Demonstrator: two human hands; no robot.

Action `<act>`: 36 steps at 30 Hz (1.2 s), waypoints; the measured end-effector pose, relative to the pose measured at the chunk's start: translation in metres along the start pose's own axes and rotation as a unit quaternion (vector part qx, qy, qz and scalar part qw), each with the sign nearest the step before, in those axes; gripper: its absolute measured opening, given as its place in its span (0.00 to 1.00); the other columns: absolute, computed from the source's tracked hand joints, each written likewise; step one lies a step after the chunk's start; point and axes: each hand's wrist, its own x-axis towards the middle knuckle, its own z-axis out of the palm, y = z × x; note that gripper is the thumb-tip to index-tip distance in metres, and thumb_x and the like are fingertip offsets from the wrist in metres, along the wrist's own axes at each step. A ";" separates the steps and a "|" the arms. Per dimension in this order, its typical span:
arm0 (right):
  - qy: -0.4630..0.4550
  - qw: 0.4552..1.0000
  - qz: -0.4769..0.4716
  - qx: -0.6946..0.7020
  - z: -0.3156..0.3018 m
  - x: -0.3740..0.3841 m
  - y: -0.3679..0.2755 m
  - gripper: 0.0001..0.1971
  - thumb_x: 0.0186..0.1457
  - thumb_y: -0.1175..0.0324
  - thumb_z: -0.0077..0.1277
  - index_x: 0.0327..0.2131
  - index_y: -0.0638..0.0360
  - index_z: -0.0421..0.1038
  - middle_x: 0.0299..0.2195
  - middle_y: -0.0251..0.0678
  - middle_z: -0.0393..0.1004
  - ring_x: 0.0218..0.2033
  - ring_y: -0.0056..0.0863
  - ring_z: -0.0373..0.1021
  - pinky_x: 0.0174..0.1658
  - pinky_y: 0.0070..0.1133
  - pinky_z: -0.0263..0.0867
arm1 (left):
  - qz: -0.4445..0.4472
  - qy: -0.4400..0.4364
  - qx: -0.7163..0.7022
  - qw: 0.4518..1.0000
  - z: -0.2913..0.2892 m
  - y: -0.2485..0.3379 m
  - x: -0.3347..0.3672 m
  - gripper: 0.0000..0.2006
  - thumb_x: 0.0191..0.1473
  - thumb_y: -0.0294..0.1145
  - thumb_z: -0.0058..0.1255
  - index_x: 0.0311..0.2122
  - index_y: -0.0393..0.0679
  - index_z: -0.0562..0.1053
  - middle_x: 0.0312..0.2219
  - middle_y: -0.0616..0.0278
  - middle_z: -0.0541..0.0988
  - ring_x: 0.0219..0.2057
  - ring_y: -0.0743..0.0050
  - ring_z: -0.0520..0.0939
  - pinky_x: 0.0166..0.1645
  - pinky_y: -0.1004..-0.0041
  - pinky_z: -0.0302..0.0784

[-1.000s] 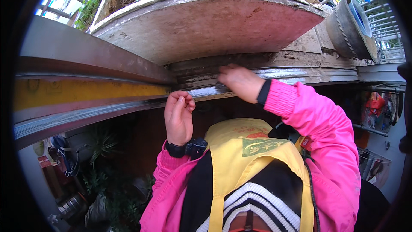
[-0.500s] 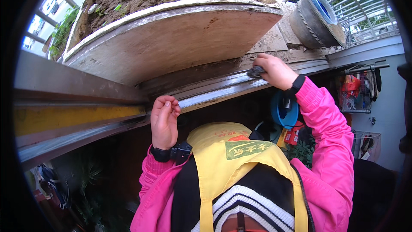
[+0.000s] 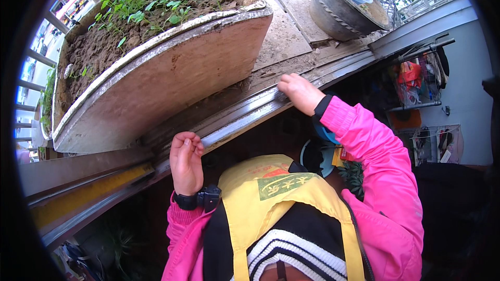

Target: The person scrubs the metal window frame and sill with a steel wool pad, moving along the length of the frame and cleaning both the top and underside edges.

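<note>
Shifting left and slightly nearer in the view since the earlier frame, the right hand [image 3: 301,93] is bending over a worn metal rail [image 3: 242,118], while the planter [image 3: 172,83] is also sliding left as the camera appears to be turning. Right-hand fingers are pointing down at the rail, their undersides hidden; whether they are grasping anything cannot be told. Lower left, the left hand [image 3: 186,166] is holding a loose, released curl, showing nothing between its fingers, just beside the rail's near edge. Between the hands, the rail's long axis is running from near left to far right, its bright strip stretching near-left from the right fingers; the right hand is lying closer, directly over it. Beyond the rail, the planter is holding soil and green seedlings [image 3: 137,16], with a grey pot [image 3: 338,18] sitting at far right. A yellow strip [image 3: 94,192] is running at near left, and a yellow apron [image 3: 281,192] is hanging nearest, between pink sleeves [image 3: 375,151].
</note>
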 end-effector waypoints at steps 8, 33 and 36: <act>0.021 0.998 0.056 0.033 -0.047 -0.014 0.045 0.14 0.37 0.84 0.50 0.32 0.62 0.69 0.31 0.43 0.67 0.37 0.47 0.67 0.39 0.33 0.66 | 0.018 0.007 0.007 1.000 0.001 0.001 -0.002 0.06 0.59 0.28 0.41 0.39 0.41 0.68 0.32 0.63 0.72 0.32 0.79 0.70 0.40 0.78 0.66; 0.143 0.969 0.187 0.081 -0.071 -0.098 0.138 0.11 0.41 0.79 0.51 0.34 0.62 0.69 0.33 0.44 0.69 0.38 0.45 0.69 0.43 0.29 0.66 | -0.086 -0.093 0.038 0.991 0.082 -0.057 0.056 0.06 0.58 0.29 0.44 0.39 0.41 0.69 0.31 0.65 0.73 0.30 0.81 0.71 0.38 0.81 0.66; 0.130 0.956 0.262 0.020 -0.087 -0.127 0.210 0.11 0.41 0.79 0.50 0.33 0.64 0.71 0.32 0.46 0.70 0.38 0.46 0.69 0.43 0.30 0.66 | -0.072 -0.090 0.047 0.992 0.106 -0.072 0.068 0.06 0.58 0.29 0.43 0.39 0.41 0.69 0.31 0.65 0.72 0.31 0.82 0.71 0.38 0.81 0.65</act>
